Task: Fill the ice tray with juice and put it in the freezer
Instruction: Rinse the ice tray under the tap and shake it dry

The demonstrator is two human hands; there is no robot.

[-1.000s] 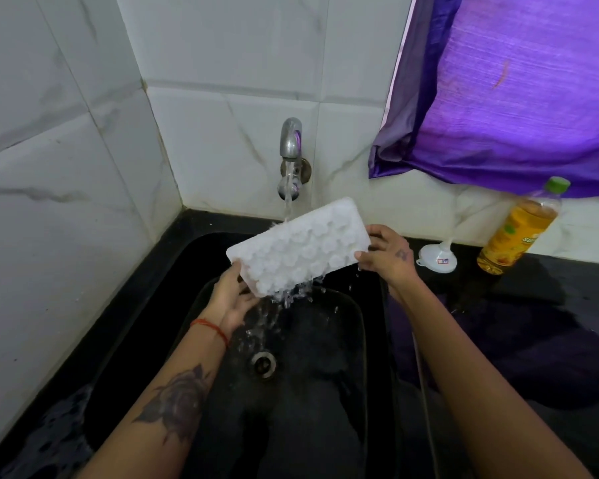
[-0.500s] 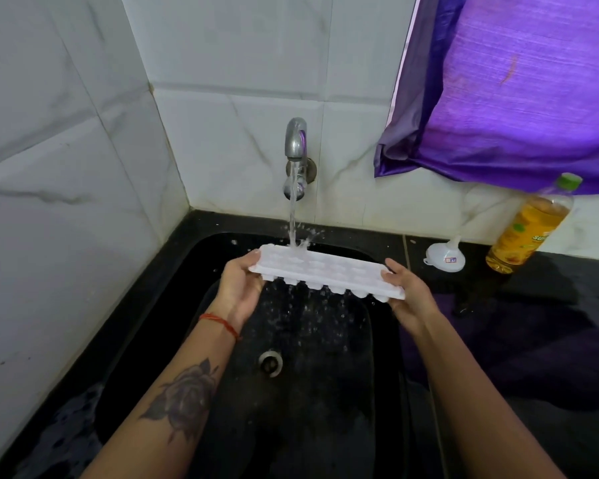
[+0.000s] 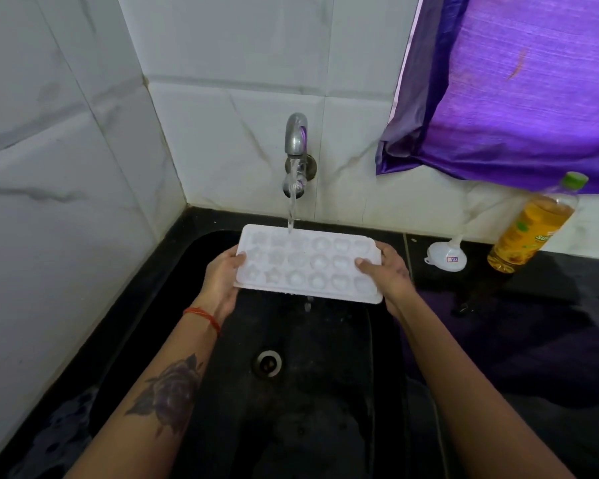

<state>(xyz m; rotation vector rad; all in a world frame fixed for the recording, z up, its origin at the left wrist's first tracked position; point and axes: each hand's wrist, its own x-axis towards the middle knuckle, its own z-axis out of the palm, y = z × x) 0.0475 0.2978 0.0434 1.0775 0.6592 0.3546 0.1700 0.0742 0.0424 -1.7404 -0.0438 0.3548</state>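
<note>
- Your left hand (image 3: 222, 281) grips the left short end of the ice tray (image 3: 308, 264), thumb on the top rim, fingers (image 3: 237, 259) curled under it.
- Your right hand (image 3: 388, 274) grips the tray's right end the same way, thumb lying on the rim.
- The ice tray sits between your two hands, cavities up, held over the black sink (image 3: 291, 392) and above the drain (image 3: 268, 363).
- Water from the tap (image 3: 296, 140) behind the tray lands on its far edge; drops fall off its near edge.
- Right of the tray, on the black table (image 3: 550, 323), stands a white funnel (image 3: 446, 257).
- Further right of the tray, the juice bottle (image 3: 533, 226) with its green cap stands against the wall, below a purple curtain (image 3: 519, 84).
</note>
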